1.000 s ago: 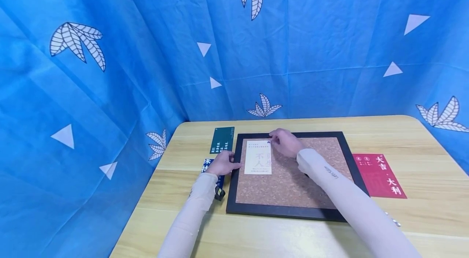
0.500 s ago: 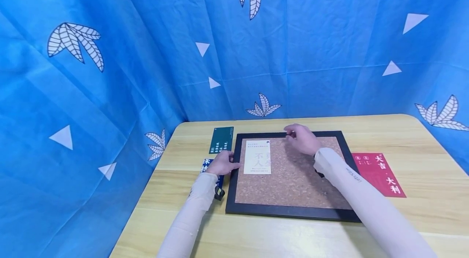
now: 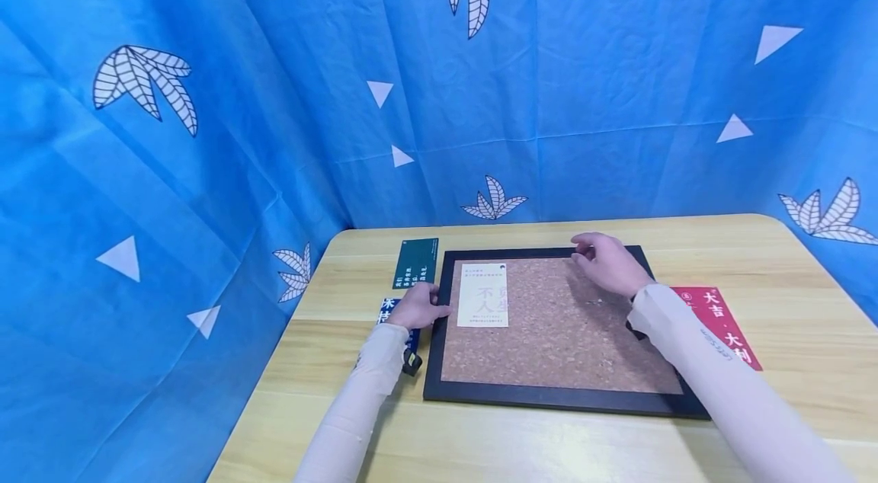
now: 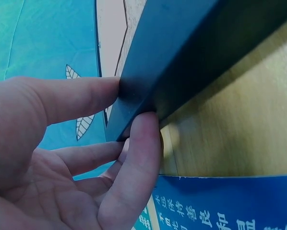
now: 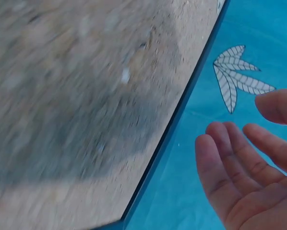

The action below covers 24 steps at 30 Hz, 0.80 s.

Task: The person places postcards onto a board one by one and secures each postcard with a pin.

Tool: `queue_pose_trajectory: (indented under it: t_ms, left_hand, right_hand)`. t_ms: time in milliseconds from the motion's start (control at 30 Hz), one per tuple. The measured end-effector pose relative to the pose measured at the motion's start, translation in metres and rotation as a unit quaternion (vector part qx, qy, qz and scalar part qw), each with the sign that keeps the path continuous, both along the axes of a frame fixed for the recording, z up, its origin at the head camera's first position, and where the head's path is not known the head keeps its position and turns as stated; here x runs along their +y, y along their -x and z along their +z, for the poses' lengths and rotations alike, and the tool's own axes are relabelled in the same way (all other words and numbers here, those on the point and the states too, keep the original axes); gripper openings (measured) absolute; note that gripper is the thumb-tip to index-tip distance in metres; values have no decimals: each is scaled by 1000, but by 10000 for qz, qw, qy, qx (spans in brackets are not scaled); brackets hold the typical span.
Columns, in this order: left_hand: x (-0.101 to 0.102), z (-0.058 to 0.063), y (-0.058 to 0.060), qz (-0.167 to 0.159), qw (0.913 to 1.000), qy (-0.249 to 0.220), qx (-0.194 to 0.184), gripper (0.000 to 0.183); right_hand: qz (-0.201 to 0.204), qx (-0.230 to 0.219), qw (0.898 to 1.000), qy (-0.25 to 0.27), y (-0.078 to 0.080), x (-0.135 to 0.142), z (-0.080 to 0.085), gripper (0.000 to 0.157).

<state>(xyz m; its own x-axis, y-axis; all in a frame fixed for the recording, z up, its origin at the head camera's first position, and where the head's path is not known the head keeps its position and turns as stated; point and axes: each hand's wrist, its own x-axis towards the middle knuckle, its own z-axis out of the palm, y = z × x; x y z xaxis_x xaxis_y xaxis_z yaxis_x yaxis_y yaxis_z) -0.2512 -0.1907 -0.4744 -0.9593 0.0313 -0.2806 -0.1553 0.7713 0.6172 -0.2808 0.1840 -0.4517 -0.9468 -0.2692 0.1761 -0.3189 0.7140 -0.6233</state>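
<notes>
A black-framed cork board [image 3: 549, 350] lies on the table, with a cream printed card [image 3: 482, 296] flat on its left upper part. My left hand [image 3: 414, 305] pinches the board's left frame edge. In the left wrist view its thumb [image 4: 86, 98] presses one face of the black frame [image 4: 158, 52], while a finger [image 4: 138, 163] bears on another side. My right hand [image 3: 607, 264] hovers over the board's upper right, fingers loosely bent. Nothing is in its palm [image 5: 258, 196] in the right wrist view.
A green card [image 3: 417, 258] and a partly covered blue card [image 3: 388, 308] lie left of the board on the wooden table [image 3: 494, 437]. Under the right forearm, a red card [image 3: 720, 315] is partly hidden. A blue patterned curtain [image 3: 583, 87] hangs behind and at left.
My right hand has moved right, from the cream card's top corner to the board's upper right. The left hand, cream card and board stay in place.
</notes>
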Motion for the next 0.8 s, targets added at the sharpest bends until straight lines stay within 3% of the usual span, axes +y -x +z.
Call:
queue_pose_trajectory:
  t_ms: [333,567,800]
  left_hand:
    - [1,-2,1,62,9999,-91,-67,66]
    - [0,-1,-1,-14,9999,-111,1,63]
    - [0,-2,-2,-74,9999,-55,118,60]
  right_hand:
    - [-240,-169,9994,-186,-20,40,4,46]
    - [-506,20,9981,-365,-36,62,5,46]
    - [-667,-248,9963,-479,-54,86,5,57]
